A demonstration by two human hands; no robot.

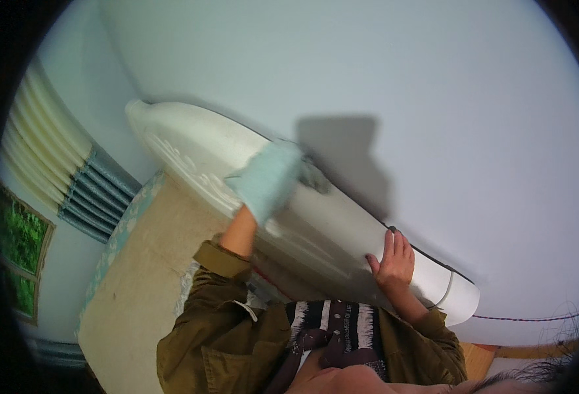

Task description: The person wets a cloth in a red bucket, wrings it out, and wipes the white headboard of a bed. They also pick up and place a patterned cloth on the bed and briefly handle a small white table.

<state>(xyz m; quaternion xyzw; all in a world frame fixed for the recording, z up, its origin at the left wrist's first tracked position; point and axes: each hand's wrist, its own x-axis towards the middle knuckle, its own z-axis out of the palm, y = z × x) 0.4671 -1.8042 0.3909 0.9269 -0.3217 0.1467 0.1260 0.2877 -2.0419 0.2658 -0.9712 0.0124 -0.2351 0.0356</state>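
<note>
A light blue cloth [269, 172], blurred, covers my left hand and lies against the upper part of a white bed headboard [338, 209]. Of my left hand only the wrist [242, 221] shows below the cloth; the fingers are hidden. A darker grey-green patch beside the cloth, at the headboard's top edge, is too blurred to name. Farther right, my right hand [396, 261] rests flat on the headboard, fingertips at its top edge and thumb spread apart. Raised scroll carving runs along the headboard's left front.
The headboard stands along a pale wall [442, 123]. A beige-topped mattress [146, 276] lies at left, near a cream and blue curtain [72, 162] and a window [23, 251]. From the headboard's right end, a twisted red and blue cable [526, 319] runs along the wall.
</note>
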